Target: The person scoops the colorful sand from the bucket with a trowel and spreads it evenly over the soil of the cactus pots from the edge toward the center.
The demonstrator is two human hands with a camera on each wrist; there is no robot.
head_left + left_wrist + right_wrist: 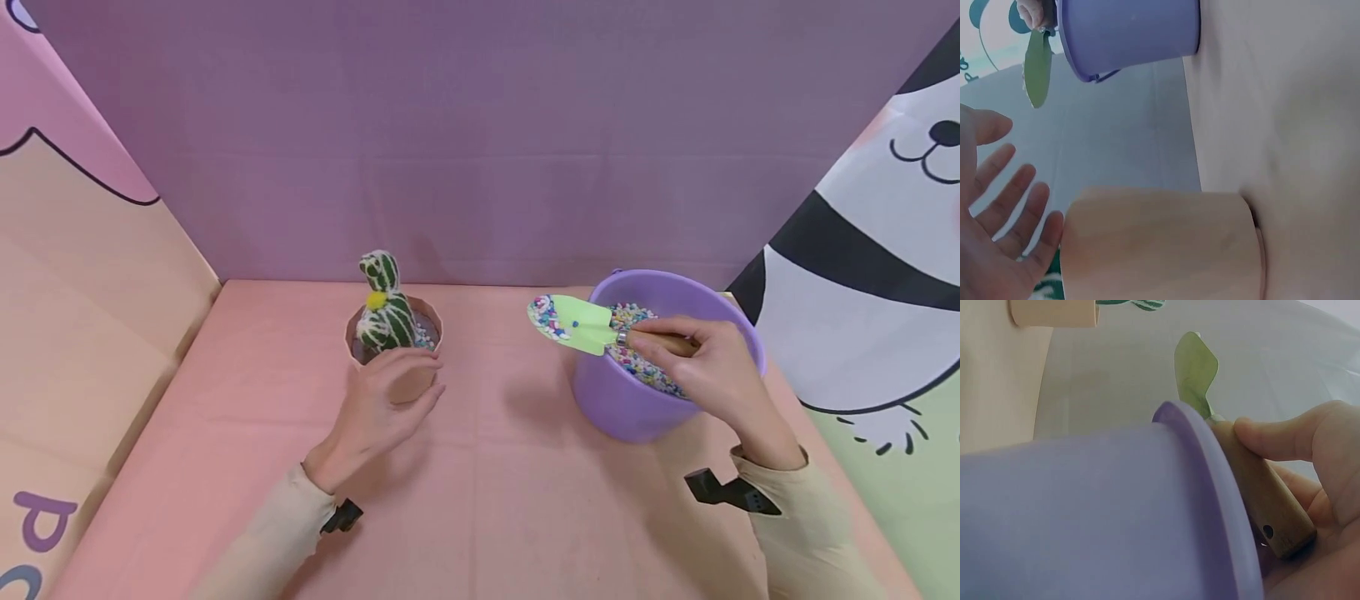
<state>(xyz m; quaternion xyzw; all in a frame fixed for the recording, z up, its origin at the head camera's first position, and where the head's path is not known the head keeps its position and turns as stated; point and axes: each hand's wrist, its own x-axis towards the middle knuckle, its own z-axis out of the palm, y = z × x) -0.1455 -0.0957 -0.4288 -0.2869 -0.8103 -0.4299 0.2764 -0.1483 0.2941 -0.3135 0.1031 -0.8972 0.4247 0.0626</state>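
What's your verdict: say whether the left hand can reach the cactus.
Probably yes: the left hand holds nothing and is beside the pot, and no object visibly blocks the cactus standing inside.

The left sleeve [262, 529] and right sleeve [810, 533] were pale cream, loose and softly creased. A black, angular mount [733, 492] jutted from the right one, a black block [342, 516] from the left. The fingers [1007, 200] were bare.
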